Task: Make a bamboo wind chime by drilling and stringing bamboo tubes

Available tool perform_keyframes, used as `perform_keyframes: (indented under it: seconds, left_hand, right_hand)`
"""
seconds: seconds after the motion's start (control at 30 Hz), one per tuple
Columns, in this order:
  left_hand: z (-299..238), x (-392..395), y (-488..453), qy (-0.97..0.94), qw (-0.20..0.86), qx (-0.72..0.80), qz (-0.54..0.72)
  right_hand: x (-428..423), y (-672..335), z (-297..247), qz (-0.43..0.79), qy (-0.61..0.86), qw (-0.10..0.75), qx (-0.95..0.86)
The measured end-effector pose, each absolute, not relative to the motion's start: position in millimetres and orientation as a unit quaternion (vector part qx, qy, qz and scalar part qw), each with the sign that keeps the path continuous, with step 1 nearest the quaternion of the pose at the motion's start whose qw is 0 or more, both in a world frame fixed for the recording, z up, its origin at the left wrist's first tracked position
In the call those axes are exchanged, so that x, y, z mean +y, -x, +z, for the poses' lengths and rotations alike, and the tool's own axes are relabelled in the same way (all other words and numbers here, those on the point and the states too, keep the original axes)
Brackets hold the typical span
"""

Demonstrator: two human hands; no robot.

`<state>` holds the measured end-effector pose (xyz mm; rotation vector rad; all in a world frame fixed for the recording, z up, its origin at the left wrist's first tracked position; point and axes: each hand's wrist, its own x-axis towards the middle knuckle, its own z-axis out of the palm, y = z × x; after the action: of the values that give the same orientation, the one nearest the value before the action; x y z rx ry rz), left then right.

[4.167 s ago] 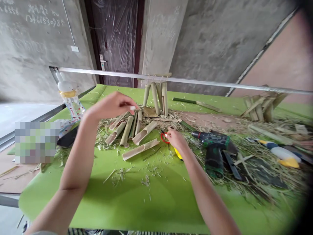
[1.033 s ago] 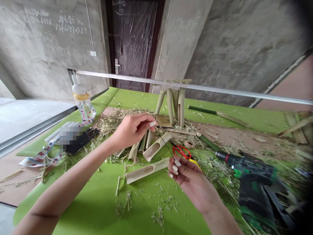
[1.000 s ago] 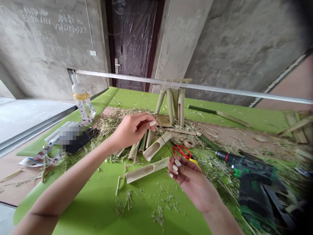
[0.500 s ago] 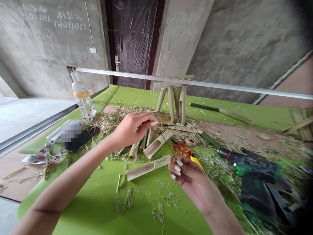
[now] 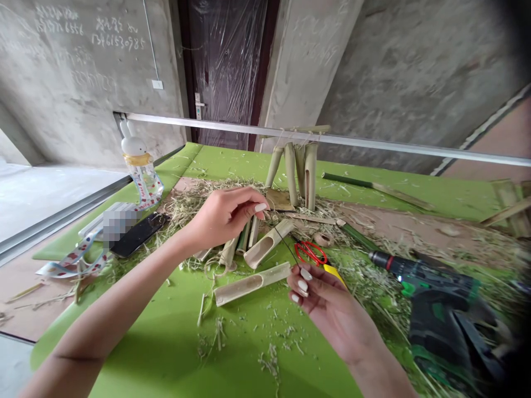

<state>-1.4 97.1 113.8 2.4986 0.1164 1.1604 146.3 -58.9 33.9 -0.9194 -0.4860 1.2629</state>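
Note:
My left hand (image 5: 232,216) is raised over the shavings, thumb and forefinger pinched together. What they hold is too fine to make out; a faint pale strand shows by the fingertips. Lower and to the right, my right hand (image 5: 321,293) is closed on a thin dark wire (image 5: 286,242), which slants up leftward toward the left hand. Behind the wire lie a bamboo tube with an oval cutout (image 5: 267,245) and, nearer me, a second cut bamboo tube (image 5: 251,284). Red-handled scissors (image 5: 311,252) and a yellow object (image 5: 333,272) lie just beyond my right hand.
Bamboo tubes hang from a stick (image 5: 307,129) at the back. A cordless drill (image 5: 435,309) lies at right beside a green bamboo stick (image 5: 359,237). At left are a phone (image 5: 139,235), a ribbon strap (image 5: 74,265) and a rabbit-topped bottle (image 5: 143,168). Shavings litter the green mat (image 5: 166,342).
Almost nothing differs. Both hands keep their grips and places, with only a very slight shift of the right hand and wire.

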Motion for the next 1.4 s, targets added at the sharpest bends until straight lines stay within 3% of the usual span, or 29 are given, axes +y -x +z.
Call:
perform_keyframes:
  seconds: [0.4, 0.87, 0.97, 1.2, 1.4]
  left_hand:
    - [109.4, 103.0, 0.6, -0.913, 0.083, 0.049, 0.396]
    - [109.5, 102.8, 0.4, -0.934, 0.061, 0.031, 0.350]
    - [108.3, 101.4, -1.6, -0.935, 0.111, 0.040, 0.334]
    - [108.1, 105.9, -1.7, -0.905, 0.382, 0.078, 0.170]
    - [102.9, 110.9, -7.6, -0.873, 0.457, 0.089, 0.148]
  right_hand:
    - [-61.0, -149.8, 29.6, 0.578, 0.395, 0.668, -0.250]
    - [-61.1, -146.6, 34.0, 0.547, 0.414, 0.680, -0.260]
    - [-62.7, -146.7, 32.1, 0.490, 0.460, 0.678, -0.299]
    - [-67.8, -145.9, 28.0, 0.283, 0.604, 0.574, -0.475]
    - [-64.2, -146.1, 27.5, 0.103, 0.622, 0.506, -0.588]
